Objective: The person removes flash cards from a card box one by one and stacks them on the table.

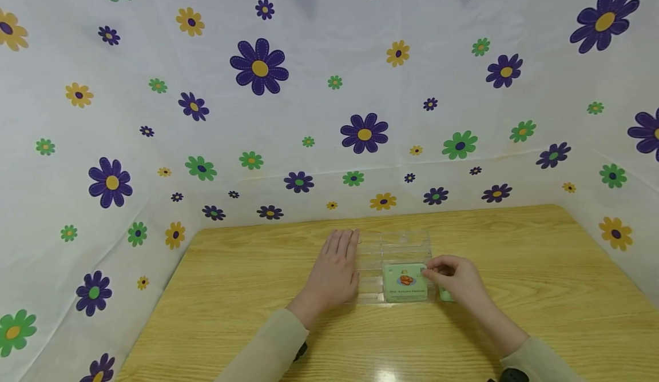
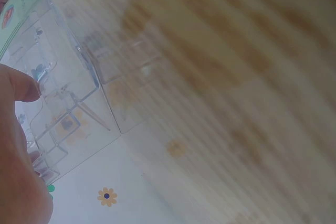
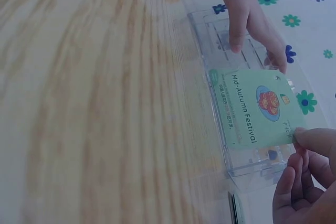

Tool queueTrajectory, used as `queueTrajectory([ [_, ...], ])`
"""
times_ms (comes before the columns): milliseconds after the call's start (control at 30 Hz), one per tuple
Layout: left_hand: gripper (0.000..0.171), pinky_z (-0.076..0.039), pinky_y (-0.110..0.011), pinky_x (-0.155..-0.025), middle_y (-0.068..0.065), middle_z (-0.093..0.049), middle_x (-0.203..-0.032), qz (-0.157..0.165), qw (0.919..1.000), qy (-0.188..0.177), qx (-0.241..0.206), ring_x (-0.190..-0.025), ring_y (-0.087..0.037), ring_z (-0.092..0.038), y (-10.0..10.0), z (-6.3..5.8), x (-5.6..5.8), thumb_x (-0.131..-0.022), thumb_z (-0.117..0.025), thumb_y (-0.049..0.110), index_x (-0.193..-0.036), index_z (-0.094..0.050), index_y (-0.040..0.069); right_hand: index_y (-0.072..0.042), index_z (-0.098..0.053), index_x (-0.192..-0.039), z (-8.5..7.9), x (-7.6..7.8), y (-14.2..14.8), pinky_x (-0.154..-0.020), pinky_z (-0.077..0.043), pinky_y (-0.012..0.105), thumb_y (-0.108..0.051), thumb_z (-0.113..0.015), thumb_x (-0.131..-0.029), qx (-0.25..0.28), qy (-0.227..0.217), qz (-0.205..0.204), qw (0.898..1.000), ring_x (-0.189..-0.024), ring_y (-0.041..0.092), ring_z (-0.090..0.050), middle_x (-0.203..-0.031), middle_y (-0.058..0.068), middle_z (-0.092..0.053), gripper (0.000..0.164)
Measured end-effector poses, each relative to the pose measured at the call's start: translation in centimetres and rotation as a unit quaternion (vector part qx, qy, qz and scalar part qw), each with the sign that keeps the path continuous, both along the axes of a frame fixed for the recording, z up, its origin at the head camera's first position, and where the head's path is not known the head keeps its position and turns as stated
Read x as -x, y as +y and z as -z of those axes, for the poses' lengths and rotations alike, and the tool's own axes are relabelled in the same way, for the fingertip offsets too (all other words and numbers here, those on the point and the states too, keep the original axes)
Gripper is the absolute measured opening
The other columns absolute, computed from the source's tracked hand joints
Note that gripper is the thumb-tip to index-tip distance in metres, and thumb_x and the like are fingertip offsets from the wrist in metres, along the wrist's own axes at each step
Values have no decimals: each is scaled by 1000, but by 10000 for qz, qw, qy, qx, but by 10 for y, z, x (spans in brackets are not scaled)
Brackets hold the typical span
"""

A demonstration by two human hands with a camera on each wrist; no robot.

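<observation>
A clear plastic card holder with stepped compartments stands on the wooden table between the hands. My right hand pinches a light green card by its right upper edge, between thumb and fingertips. The card, printed "Mid-Autumn Festival" with a plate of food, stands at the holder's front right in the head view. My left hand lies over the holder's left end, fingers straight and pointing away, thumb along its side. In the right wrist view the left hand rests on the far end of the holder.
More green cards lie on the table just right of the holder, partly behind the right hand. The wooden table reaches back to a white cloth wall with purple, green and yellow flowers, which also encloses both sides.
</observation>
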State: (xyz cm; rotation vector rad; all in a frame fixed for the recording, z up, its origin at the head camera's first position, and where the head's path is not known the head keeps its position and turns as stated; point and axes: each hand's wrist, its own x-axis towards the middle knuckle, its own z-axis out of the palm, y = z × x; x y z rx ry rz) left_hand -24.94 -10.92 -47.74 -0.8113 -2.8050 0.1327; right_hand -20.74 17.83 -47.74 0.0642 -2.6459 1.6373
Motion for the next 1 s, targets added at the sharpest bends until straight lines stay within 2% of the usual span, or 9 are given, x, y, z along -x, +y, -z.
queueTrajectory([
  [300, 81, -17, -49, -137, -18, -32, -168, 4, 10000, -21, 20, -157, -35, -31, -1, -1, 0, -104, -56, 31, -168, -16, 0, 6, -77, -102, 1, 0, 0, -65, -52, 19, -5, -77, -95, 57, 20, 34, 10000, -75, 6, -59, -96, 12, -76, 14],
  [600, 82, -18, -49, -137, -19, -34, -167, 13, 10000, 12, 38, -157, -35, -32, 0, -1, 0, -104, -56, 31, -168, -16, 0, 6, -78, -106, 0, 0, 2, -71, -55, 18, -5, -76, -96, 65, 56, 113, 9999, -81, 3, -63, -106, 19, -78, 15],
  [1000, 82, -19, -49, -136, -18, -35, -167, 8, 10000, 82, 48, -157, -35, -33, -1, -1, 0, -104, -56, 32, -168, -16, 0, 6, -79, -108, -6, -1, 3, -74, -56, 16, -6, -76, -97, 137, 137, 165, 9997, -82, -4, -63, -108, 19, -79, 17],
])
